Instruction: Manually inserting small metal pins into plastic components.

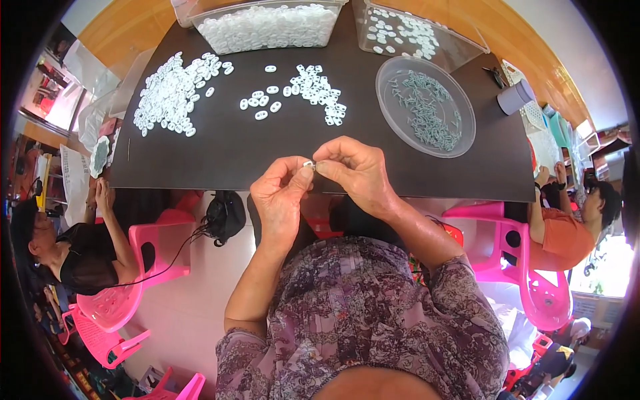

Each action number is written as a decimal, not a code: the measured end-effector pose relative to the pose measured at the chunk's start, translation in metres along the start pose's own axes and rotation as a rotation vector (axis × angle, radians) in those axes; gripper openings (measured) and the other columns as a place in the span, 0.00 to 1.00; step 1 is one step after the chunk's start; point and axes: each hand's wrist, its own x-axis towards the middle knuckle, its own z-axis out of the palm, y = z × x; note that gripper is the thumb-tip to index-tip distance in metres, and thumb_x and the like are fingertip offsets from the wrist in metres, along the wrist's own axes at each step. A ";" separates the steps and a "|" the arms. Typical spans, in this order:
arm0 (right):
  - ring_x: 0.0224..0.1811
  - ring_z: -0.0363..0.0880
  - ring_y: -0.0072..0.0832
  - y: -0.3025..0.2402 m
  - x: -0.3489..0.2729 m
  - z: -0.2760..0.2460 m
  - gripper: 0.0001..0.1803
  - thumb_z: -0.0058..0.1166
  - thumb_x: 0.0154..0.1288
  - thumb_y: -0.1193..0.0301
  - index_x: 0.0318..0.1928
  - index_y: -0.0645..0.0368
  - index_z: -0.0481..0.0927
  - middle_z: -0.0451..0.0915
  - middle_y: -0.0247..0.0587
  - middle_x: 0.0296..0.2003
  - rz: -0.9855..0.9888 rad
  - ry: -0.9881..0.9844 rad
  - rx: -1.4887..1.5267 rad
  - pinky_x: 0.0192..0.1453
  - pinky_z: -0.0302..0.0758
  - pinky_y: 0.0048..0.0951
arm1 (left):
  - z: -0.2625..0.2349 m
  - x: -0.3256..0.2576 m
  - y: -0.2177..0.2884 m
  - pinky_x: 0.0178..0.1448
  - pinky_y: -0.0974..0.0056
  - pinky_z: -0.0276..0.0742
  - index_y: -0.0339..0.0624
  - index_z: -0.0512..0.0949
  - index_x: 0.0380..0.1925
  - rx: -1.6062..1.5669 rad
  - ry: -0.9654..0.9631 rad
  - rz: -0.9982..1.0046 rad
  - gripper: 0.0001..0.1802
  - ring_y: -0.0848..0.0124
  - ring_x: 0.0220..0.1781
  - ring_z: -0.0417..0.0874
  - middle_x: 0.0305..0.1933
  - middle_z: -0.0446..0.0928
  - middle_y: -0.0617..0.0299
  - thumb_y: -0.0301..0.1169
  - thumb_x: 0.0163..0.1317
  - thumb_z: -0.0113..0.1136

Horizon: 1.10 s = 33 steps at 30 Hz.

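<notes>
Over the table's near edge, my left hand [280, 197] pinches a small white plastic piece [308, 164] between thumb and fingers. My right hand [360, 173] meets it from the other side, thumb and fingertips pressed together at the piece. Whatever those right fingertips grip is too small to make out. Beyond my hands lies a group of white two-holed oval pieces [317, 87], some loose to its left. A larger heap of white oval pieces [167, 100] sits at the left. To the right, a round grey tray [396, 119] holds many thin grey-green screw-like pins [427, 110].
A clear box [267, 48] full of white pieces stands at the back, with a second clear box [460, 55] beside it. Dark-handled pliers [495, 77] and a grey cylinder [516, 98] lie far right. People sit on both sides on pink chairs [163, 233].
</notes>
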 end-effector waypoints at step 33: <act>0.31 0.71 0.15 0.011 0.008 0.024 0.07 0.52 0.62 0.73 0.33 0.66 0.76 0.75 0.32 0.27 -0.070 -0.022 -0.278 0.34 0.69 0.20 | -0.017 -0.005 -0.008 0.28 0.76 0.70 0.31 0.79 0.32 0.159 0.107 0.135 0.04 0.81 0.24 0.72 0.25 0.77 0.64 0.21 0.57 0.59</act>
